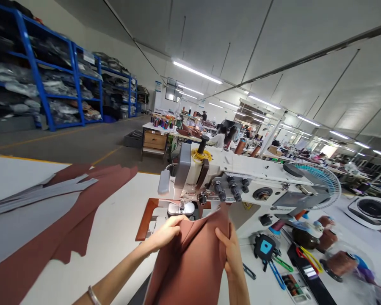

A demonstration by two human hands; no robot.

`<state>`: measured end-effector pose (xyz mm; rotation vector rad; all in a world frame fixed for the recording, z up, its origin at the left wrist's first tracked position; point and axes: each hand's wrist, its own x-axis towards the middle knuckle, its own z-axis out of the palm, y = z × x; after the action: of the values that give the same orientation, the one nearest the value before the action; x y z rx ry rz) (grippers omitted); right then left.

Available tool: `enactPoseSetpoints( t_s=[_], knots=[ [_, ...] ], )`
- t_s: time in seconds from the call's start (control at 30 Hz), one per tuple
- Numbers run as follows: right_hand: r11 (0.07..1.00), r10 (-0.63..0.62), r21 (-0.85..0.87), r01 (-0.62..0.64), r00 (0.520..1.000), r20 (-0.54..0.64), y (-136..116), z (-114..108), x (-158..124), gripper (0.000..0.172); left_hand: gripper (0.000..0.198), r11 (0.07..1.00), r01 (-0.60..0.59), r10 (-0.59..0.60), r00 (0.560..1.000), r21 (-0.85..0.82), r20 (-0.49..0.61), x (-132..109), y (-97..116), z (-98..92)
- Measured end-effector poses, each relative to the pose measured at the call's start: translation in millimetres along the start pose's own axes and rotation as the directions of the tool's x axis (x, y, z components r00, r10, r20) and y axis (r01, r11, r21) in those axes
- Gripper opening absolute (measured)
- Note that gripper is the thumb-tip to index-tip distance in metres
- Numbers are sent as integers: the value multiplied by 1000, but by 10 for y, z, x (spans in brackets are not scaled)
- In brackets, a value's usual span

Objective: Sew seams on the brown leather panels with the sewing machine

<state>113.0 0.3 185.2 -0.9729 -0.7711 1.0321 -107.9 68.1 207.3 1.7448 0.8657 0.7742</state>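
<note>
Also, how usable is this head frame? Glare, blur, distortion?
Head view: wide-angle distortion leans the white industrial sewing machine and stretches the edges; long white ceiling tubes are bright without flaring; the reddish-brown sheet between the left hand and right hand is fairly sharp; copper-brown thread spools at lower right are blurred.

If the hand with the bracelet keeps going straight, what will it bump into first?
The left hand already touches the brown material; just past that edge, the sewing machine's presser foot looks first in line, though depth is hard to judge from here.
</note>
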Motion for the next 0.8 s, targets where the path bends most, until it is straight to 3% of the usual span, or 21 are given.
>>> enactPoseSetpoints(
  t_s=[0.1, 0.23, 0.33, 0.47, 0.53, 0.67, 0.8],
  knots=[
    [999, 16, -45, -15, 1000, 12, -19, 91, 228, 61, 12, 991, -39, 17, 984, -125, -177, 47, -22, 104],
    [995, -4, -103, 1, 1000, -28, 72, 172, 489, 62, 30, 997, -45, 23, 945, -60, -327, 37, -81, 215],
    [984, -30, -178, 27, 999, -14, 118, 162, 554, 59, 31, 999, -39, 40, 897, 11, -441, 27, -132, 222],
    [989, 1, -144, 4, 999, 33, 97, 158, 587, 57, 33, 985, -80, 8, 907, -153, -422, 48, -205, 176],
    [995, 9, -103, -5, 999, 36, 92, 194, 650, 57, 30, 972, -109, 2, 888, -206, -460, 74, -250, 168],
    [999, 9, -40, -7, 999, 33, 146, 308, 840, 63, 28, 974, -171, 35, 761, -148, -648, 142, -356, 224],
    [999, 5, -38, -4, 999, 34, 213, 368, 983, 67, 34, 989, -112, -5, 622, -95, -783, 204, -414, 312]
  ],
)
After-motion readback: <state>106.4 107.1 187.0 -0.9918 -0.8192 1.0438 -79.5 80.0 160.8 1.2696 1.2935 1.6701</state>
